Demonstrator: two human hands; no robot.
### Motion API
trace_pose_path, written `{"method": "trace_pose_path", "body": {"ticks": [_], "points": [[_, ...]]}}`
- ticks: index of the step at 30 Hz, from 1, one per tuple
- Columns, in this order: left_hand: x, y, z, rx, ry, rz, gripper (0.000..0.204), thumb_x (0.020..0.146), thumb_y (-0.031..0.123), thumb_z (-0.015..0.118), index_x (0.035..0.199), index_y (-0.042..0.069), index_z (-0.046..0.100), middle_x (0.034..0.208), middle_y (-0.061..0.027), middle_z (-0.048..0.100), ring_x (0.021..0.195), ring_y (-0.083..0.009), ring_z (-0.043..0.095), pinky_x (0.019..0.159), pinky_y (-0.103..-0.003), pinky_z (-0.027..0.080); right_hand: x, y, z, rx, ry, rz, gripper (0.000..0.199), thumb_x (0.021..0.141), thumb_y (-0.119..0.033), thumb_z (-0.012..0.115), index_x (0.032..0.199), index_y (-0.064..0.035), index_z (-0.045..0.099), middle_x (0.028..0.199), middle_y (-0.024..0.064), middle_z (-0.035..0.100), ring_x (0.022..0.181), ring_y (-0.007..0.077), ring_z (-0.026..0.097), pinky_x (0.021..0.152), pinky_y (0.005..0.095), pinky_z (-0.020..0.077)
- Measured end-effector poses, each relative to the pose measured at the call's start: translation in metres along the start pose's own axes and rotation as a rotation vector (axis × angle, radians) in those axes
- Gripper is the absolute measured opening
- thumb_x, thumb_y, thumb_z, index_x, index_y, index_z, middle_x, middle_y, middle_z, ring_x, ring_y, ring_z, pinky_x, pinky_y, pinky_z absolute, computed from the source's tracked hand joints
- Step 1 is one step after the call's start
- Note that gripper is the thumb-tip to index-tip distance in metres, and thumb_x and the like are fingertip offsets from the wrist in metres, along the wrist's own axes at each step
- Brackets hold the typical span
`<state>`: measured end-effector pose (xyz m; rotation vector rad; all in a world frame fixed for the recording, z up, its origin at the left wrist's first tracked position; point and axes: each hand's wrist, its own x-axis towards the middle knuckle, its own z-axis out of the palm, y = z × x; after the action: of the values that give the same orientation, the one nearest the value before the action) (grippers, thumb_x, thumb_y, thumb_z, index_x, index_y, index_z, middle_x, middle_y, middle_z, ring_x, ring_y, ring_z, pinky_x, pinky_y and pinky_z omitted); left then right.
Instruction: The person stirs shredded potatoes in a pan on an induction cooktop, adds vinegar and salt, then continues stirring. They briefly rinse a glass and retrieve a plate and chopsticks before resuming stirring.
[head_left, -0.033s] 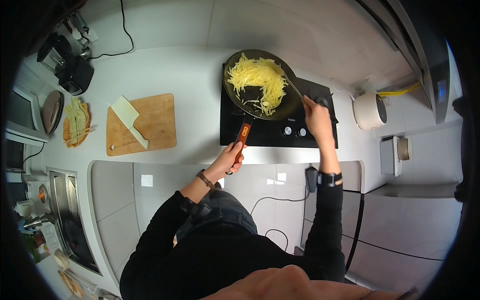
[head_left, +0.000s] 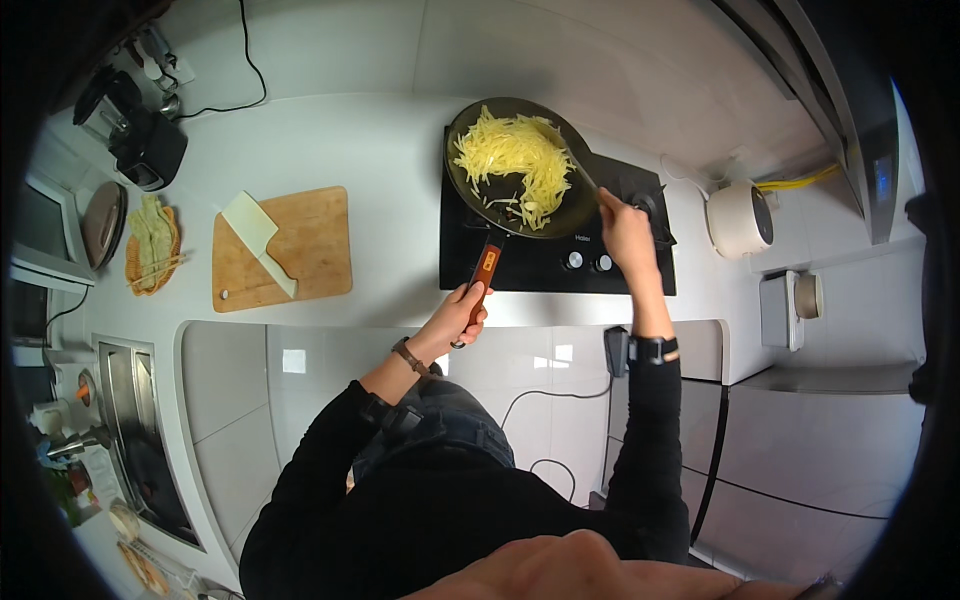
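Observation:
A dark frying pan (head_left: 581,205) sits on the black gas stove, tilted slightly in view. My left hand (head_left: 462,316) is wrapped round its reddish-brown handle (head_left: 487,262). Inside the pan, pale yellow shreds (head_left: 510,148), which look like potato, lie in a curved heap, with a few loose bits near the handle side. My right hand (head_left: 628,236) grips the end of a long thin spatula (head_left: 583,172). Its shaft reaches over the pan's right rim, and its head is hard to make out at the edge of the shreds.
Left of the stove (head_left: 541,270) lies a wooden cutting board (head_left: 325,250) with a white cleaver (head_left: 252,228) on it. Farther left are a wicker basket (head_left: 172,262) and a black blender (head_left: 150,148). A white rice cooker (head_left: 733,222) stands at the right; the sink (head_left: 140,400) is lower left.
My right hand and the spatula have shifted slightly to the left. My left hand stays on the pan handle, and the shreds look almost the same.

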<state>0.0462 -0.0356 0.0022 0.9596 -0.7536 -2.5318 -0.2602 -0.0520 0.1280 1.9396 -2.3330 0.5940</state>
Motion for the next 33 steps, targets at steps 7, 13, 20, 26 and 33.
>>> {"method": "trace_pose_path", "body": {"ticks": [7,13,20,26,33], "points": [[-0.001,0.001,0.000,0.015,-0.020,0.008,0.043,0.115,0.044,0.040,0.133,0.007,0.050,0.076,0.0012,0.050,0.050,-0.0057,0.038,0.041,-0.023,0.031,-0.025,-0.002,-0.034,0.028,-0.208,-0.189,0.034,0.095,-0.005,0.068,0.129,-0.0064,0.072,0.098,0.0222,0.073,0.088,0.0439,0.068,0.080,0.0476,0.0554],[-0.001,0.001,0.002,0.024,-0.004,0.003,0.043,0.115,0.045,0.041,0.134,0.007,0.050,0.076,0.0015,0.049,0.051,-0.0057,0.038,0.041,-0.022,0.031,-0.053,-0.038,-0.106,-0.071,-0.314,-0.166,0.031,0.095,-0.010,0.069,0.124,-0.0160,0.076,0.089,0.0151,0.071,0.082,0.0378,0.070,0.073,0.0472,0.0564],[0.000,0.001,0.000,0.038,0.006,0.006,0.043,0.115,0.044,0.041,0.133,0.007,0.050,0.076,0.0013,0.050,0.051,-0.0056,0.039,0.041,-0.022,0.031,-0.025,-0.030,-0.020,-0.110,-0.094,-0.033,0.032,0.097,-0.010,0.067,0.128,-0.0149,0.074,0.091,0.0197,0.071,0.083,0.0418,0.070,0.074,0.0486,0.0563],[0.001,-0.001,-0.001,0.020,-0.016,0.014,0.042,0.115,0.043,0.040,0.133,0.007,0.051,0.075,0.0012,0.050,0.051,-0.0055,0.039,0.041,-0.022,0.031,-0.015,-0.009,0.019,0.027,-0.040,-0.124,0.035,0.096,-0.008,0.068,0.131,-0.0108,0.071,0.093,0.0205,0.069,0.084,0.0438,0.067,0.078,0.0496,0.0557],[-0.001,0.002,0.001,0.020,-0.006,0.000,0.042,0.115,0.043,0.040,0.133,0.007,0.051,0.075,0.0012,0.049,0.051,-0.0056,0.039,0.041,-0.022,0.032,-0.061,-0.012,-0.089,-0.129,-0.216,-0.191,0.039,0.093,-0.010,0.070,0.130,-0.0194,0.074,0.092,0.0121,0.067,0.080,0.0366,0.070,0.071,0.0465,0.0583]]}}
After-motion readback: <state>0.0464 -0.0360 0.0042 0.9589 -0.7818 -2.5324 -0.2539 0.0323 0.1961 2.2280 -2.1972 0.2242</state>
